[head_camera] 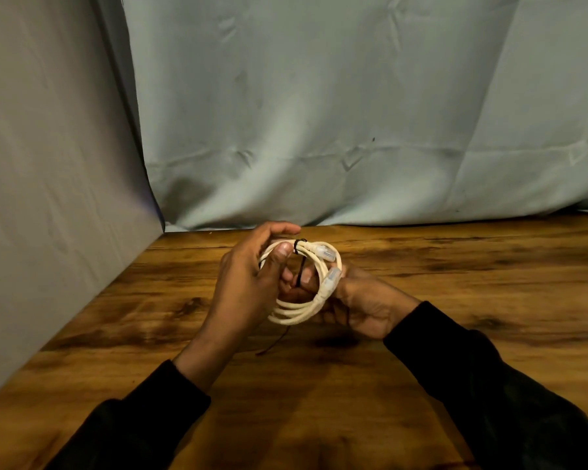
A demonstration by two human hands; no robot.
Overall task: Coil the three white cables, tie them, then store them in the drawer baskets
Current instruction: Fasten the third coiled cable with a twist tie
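Observation:
One white cable (296, 312) is wound into a small coil and held above the wooden table (455, 266), mid-frame. A black tie (300, 262) is wrapped round the coil's top, its loose tail hanging down through the middle. My left hand (248, 283) grips the coil's left side, thumb pressed on the strands beside the tie. My right hand (360, 307) holds the coil from below and right, fingers curled behind it near the two clear plugs (330, 266). No other cable, drawer or basket is in view.
A thin dark strand (272, 346) lies on the table under the hands. Grey-green cloth (319, 113) hangs behind the table, and a grey panel (55, 164) walls its left side. Black sleeves cover both forearms.

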